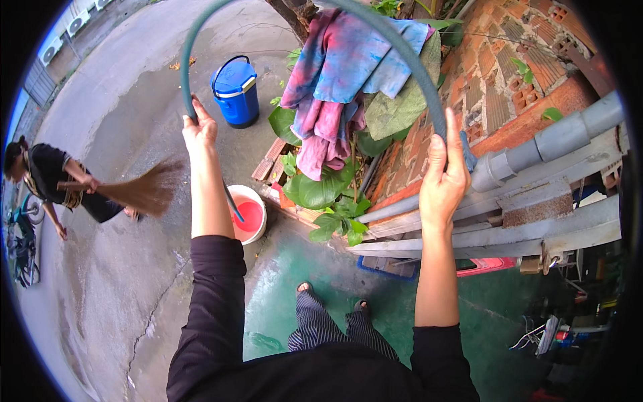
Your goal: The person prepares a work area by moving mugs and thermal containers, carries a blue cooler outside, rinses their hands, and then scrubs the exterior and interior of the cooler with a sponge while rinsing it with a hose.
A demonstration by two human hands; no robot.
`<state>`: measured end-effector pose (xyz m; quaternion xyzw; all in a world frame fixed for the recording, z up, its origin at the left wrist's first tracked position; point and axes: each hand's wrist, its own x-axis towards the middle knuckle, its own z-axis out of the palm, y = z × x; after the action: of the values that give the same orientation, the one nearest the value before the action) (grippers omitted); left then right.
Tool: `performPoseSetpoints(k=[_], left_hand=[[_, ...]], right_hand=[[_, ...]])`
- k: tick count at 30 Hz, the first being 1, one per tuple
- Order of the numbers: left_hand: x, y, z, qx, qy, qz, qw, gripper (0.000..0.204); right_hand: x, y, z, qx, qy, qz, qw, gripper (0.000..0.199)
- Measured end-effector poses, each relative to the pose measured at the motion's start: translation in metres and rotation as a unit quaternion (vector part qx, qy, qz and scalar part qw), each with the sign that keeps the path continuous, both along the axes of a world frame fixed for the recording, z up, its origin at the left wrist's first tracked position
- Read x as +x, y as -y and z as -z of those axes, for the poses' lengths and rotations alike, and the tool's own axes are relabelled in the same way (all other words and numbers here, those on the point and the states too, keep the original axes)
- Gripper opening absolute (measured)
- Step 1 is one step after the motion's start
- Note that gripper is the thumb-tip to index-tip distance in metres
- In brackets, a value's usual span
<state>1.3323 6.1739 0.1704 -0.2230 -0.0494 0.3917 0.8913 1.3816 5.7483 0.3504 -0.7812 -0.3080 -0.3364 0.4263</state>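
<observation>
Grey-green hose (186, 72) arched upward, legs pointing down — left hand (200, 132), right hand (443, 187) apart, gripping it

Plain black fabric top (328, 375) is covering torso; matching black left sleeve (216, 288) and black right sleeve (439, 352) are leaving forearms bare. Dark, pale-striped fabric trousers (312, 323) are covering legs; dark open-toed footwear (362, 309) is showing toes.

Grey concrete paving (87, 301) spreads across the left, darkened by damp and split by a jagged crack (136, 342). A glossy green floor (268, 321) adjoins it. Rough hollow-brick wall (495, 74) rises at upper right beside a grey pipe (509, 164). Daylight brightens the paving; the lower right is shadowy.
</observation>
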Motion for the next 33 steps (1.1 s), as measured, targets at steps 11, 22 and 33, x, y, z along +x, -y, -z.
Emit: performPoseSetpoints(k=[11,22,33], left_hand=[[0.003,-0.021,0.076,-0.026,-0.204,0.007,0.979,0.041],[0.02,-0.027,0.096,0.008,-0.184,0.092,0.979,0.039],[0.03,-0.036,0.063,-0.085,-0.159,0.116,0.977,0.043]], right_hand=[[0.015,-0.027,0.042,-0.045,-0.051,0.01,0.998,0.035],[0.028,-0.009,0.073,-0.071,-0.116,-0.019,0.991,0.04],[0.028,-0.011,0.087,-0.083,-0.151,-0.035,0.984,0.05]])
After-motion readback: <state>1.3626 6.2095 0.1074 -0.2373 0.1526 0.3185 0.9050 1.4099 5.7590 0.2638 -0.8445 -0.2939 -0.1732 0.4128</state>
